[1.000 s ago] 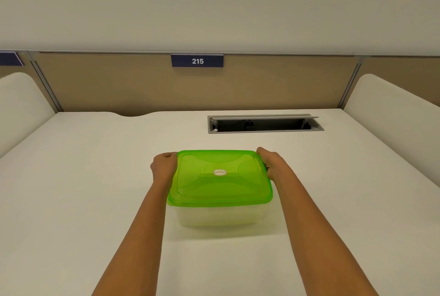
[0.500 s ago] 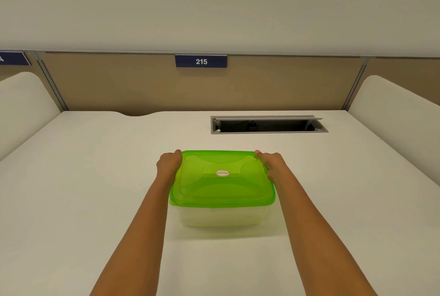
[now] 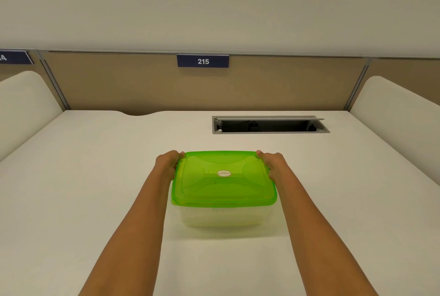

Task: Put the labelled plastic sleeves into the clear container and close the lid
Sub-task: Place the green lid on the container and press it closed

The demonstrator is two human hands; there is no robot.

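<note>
A clear container (image 3: pixel 222 216) stands on the white desk (image 3: pixel 83 188) in front of me. A translucent green lid (image 3: pixel 223 180) with a small oval sticker lies flat on top of it. My left hand (image 3: pixel 166 165) grips the lid's far left corner and my right hand (image 3: pixel 273 163) grips its far right corner, fingers curled over the rim. Through the cloudy walls I cannot make out the labelled plastic sleeves.
An open grey cable hatch (image 3: pixel 270 125) is set into the desk behind the container. A tan partition with a blue sign reading 215 (image 3: pixel 203 61) closes the back. White curved dividers stand at the left (image 3: pixel 21 103) and right (image 3: pixel 400 110).
Both hands have shifted slightly along the lid's far corners while staying on it. The container and lid keep their place; the view has drifted a little.
</note>
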